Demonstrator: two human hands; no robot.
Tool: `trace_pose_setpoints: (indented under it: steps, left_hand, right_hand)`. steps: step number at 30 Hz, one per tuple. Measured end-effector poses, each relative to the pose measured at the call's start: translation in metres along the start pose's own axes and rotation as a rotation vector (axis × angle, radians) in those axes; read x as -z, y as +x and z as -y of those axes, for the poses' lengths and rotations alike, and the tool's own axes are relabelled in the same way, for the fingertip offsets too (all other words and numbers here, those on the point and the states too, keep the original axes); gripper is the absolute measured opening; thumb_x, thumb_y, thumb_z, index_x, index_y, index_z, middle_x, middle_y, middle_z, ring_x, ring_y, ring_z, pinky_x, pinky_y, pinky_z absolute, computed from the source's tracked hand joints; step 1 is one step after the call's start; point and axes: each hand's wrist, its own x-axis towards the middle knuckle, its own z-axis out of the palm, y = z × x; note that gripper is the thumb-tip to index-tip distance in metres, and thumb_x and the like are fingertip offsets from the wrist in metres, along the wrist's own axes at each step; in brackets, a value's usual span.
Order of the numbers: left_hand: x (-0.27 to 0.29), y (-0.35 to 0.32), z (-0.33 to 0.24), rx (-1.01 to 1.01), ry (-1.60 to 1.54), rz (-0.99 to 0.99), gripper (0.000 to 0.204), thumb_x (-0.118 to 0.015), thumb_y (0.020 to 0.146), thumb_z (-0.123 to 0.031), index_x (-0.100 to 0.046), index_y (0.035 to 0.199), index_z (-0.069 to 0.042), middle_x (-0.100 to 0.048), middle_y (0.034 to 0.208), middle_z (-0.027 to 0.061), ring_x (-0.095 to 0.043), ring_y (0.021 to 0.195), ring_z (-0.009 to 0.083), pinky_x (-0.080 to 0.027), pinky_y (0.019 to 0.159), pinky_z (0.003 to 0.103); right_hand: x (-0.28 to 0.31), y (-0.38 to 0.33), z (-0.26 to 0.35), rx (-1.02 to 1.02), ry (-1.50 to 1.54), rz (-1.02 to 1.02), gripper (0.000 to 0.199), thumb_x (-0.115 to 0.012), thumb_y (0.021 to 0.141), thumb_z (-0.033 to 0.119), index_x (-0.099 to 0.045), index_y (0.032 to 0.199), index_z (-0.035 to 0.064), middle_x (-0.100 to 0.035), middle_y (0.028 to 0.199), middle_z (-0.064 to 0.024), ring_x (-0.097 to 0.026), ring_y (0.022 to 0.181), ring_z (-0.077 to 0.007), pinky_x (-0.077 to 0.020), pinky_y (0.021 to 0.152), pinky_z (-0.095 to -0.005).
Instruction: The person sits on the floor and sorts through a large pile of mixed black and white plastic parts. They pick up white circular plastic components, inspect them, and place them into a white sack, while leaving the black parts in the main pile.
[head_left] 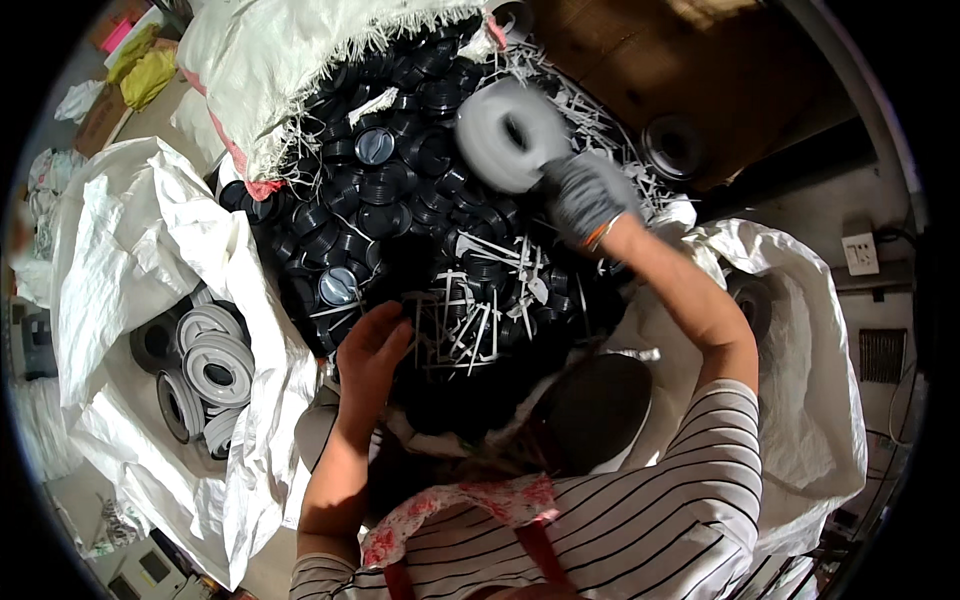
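Observation:
My right hand point(585, 200), in a dark grey glove, grips the lower right edge of a light grey plastic ring point(487, 133) with an oval dark hole; both are blurred by motion. Another rounded grey piece point(612, 182) shows partly behind the glove. My bare left hand point(372, 352) hovers beside thin white plastic sprues point(470, 330), its thumb apart from the bent fingers and nothing visible between them. Under both hands lies a big heap of black round plastic caps point(385, 185), with two glossy-topped ones among them. Deep shadow hides the heap's near part.
At left, an open white woven sack point(100, 330) holds several grey ringed discs point(218, 368). Another white sack point(810, 370) stands at right with a dark round part inside. A frayed woven sack point(260, 50) lies over the heap's far left. One grey ring point(672, 147) rests on brown cardboard point(700, 70).

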Motion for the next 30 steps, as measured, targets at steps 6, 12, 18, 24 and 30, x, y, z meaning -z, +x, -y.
trace_pose_setpoints:
  steps: [6,12,18,24,30]
  left_hand:
    - [0.018,0.011,0.007,0.027,-0.756,0.140,0.046,-0.060,0.085,-0.028,-0.051,0.118,0.004,-0.059,0.109,0.0137,-0.056,0.103,0.0257,-0.041,0.096,0.037]
    - [0.028,0.009,0.007,0.027,-0.548,-0.207,0.041,-0.061,0.081,-0.019,-0.052,0.116,0.001,-0.061,0.100,0.0108,-0.060,0.085,0.0206,-0.050,0.077,0.034]
    - [0.022,0.022,0.010,-0.077,-0.252,-0.370,0.048,-0.070,0.076,-0.011,-0.051,0.119,-0.002,-0.060,0.105,0.0054,-0.058,0.092,0.0162,-0.045,0.082,0.028]
    - [0.016,0.025,0.007,0.024,-0.229,-0.508,0.026,-0.070,0.077,-0.003,-0.063,0.101,-0.004,-0.064,0.089,0.0018,-0.059,0.080,0.0093,-0.046,0.071,0.023]
    - [0.006,0.043,0.007,0.033,-0.321,-0.311,0.026,-0.066,0.080,-0.003,-0.060,0.106,-0.003,-0.062,0.090,0.0001,-0.057,0.079,0.0084,-0.046,0.071,0.023]
  right_hand:
    - [-0.007,0.008,0.126,0.182,0.508,0.293,0.028,-0.048,0.087,0.015,-0.057,0.112,0.0042,-0.062,0.093,-0.0150,-0.060,0.080,-0.0316,-0.0515,0.070,-0.0386]
    - [0.003,0.001,-0.009,-0.362,0.139,0.152,0.029,-0.058,0.082,0.028,-0.064,0.081,0.0006,-0.062,0.080,-0.0207,-0.060,0.078,-0.0372,-0.0488,0.071,-0.0435]
    - [-0.023,-0.098,-0.186,-0.907,-0.211,0.232,0.056,-0.067,0.075,0.032,-0.050,0.120,0.0027,-0.058,0.109,-0.0271,-0.055,0.101,-0.0425,-0.0450,0.086,-0.0486]
    - [-0.053,-0.139,-0.238,-1.010,-0.256,0.561,0.078,-0.064,0.074,0.038,-0.034,0.141,0.0078,-0.036,0.142,-0.0208,-0.035,0.130,-0.0360,-0.0299,0.106,-0.0415]
    - [-0.012,-0.203,-0.313,-0.679,-0.658,0.677,0.063,-0.058,0.081,0.040,-0.044,0.134,0.0088,-0.052,0.128,-0.0191,-0.050,0.118,-0.0351,-0.0404,0.096,-0.0460]
